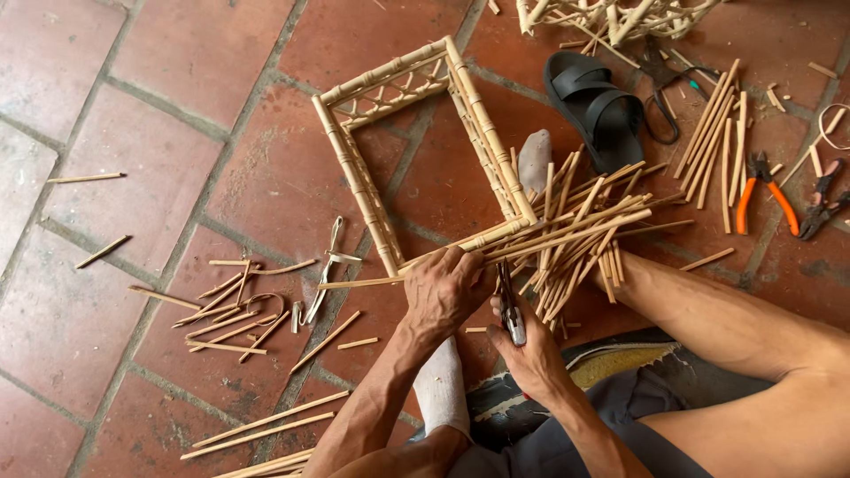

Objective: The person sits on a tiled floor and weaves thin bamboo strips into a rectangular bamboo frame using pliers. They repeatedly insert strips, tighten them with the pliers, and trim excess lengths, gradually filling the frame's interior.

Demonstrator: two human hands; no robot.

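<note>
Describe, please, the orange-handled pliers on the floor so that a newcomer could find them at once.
Start at the square pale bamboo frame on the red tile floor, then look right past the black sandal and the row of cut bamboo sticks. The orange-handled pliers lie just beyond. Their bright orange grips set them apart from the dark pliers beside them.

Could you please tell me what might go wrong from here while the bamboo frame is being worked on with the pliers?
The pliers in the right hand point close to the left hand gripping the bamboo frame; a slip could pinch or jab its fingers. The loose pile of bamboo sticks leans across the frame's near corner and might slide or snag the tool.
</note>
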